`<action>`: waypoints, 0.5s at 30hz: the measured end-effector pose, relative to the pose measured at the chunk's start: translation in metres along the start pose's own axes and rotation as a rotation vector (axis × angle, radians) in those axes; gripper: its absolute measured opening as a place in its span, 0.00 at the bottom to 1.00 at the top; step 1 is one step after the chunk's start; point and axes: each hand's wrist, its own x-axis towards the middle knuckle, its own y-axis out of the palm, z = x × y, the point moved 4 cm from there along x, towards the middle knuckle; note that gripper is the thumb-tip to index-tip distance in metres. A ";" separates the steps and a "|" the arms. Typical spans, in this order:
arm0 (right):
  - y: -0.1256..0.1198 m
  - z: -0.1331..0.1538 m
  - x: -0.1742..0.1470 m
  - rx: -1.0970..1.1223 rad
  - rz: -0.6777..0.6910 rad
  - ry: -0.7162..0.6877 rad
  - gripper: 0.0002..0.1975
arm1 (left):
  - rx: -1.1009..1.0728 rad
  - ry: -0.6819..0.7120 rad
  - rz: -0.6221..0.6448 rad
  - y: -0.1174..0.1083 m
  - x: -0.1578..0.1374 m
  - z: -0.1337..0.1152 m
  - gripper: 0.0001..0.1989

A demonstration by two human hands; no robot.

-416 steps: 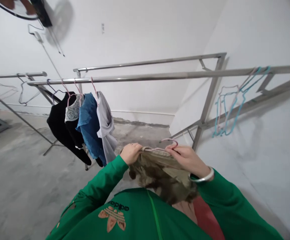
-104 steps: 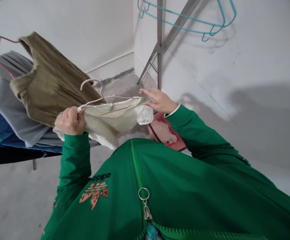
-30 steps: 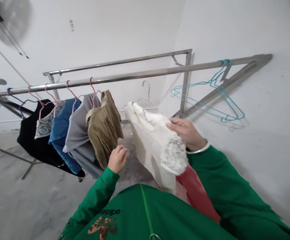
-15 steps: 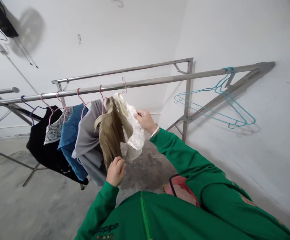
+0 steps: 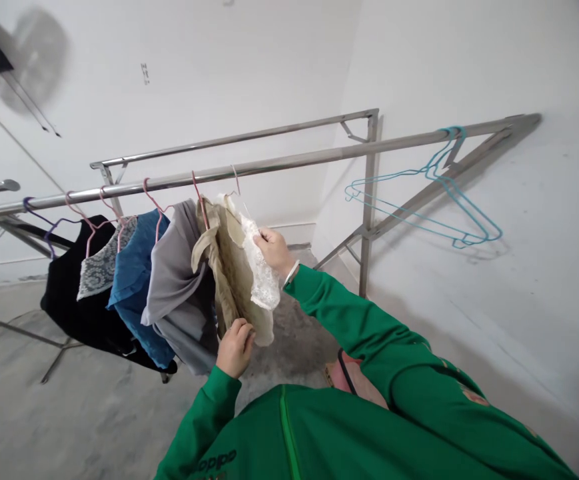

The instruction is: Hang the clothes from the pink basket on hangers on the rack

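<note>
A khaki shirt [image 5: 226,267] hangs from a pink hanger [image 5: 200,197] on the metal rail [image 5: 289,160]. My left hand [image 5: 236,348] is closed on the shirt's lower edge, fingers pinched together. Just right of it hangs a white lace garment [image 5: 263,277], its hanger hook over the rail. My right hand [image 5: 274,250] grips the lace near its upper edge, thumb on top. Pale cloth shows below the lace, between the two hands; I cannot tell which garment it belongs to.
Left along the rail hang a grey garment [image 5: 176,260], a blue one [image 5: 142,247] and a black one with a lace yoke [image 5: 106,260]. Blue hangers [image 5: 434,173] hang at the right by the wall. A pink container [image 5: 346,373] stands on the floor, partly hidden by my sleeve.
The view has shifted slightly. The khaki shirt is spread wider, showing more of its side. My right hand has drawn a little left and down with the lace; my left hand keeps its grip.
</note>
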 end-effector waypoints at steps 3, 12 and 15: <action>0.002 -0.002 -0.002 0.017 -0.007 0.010 0.13 | -0.020 0.012 0.017 0.006 0.003 -0.005 0.07; 0.000 0.005 -0.001 -0.170 0.161 -0.088 0.13 | -0.059 -0.010 0.097 0.025 0.001 -0.016 0.07; -0.007 0.003 -0.005 -0.156 0.176 -0.201 0.16 | -0.060 0.010 0.138 0.034 0.002 -0.023 0.07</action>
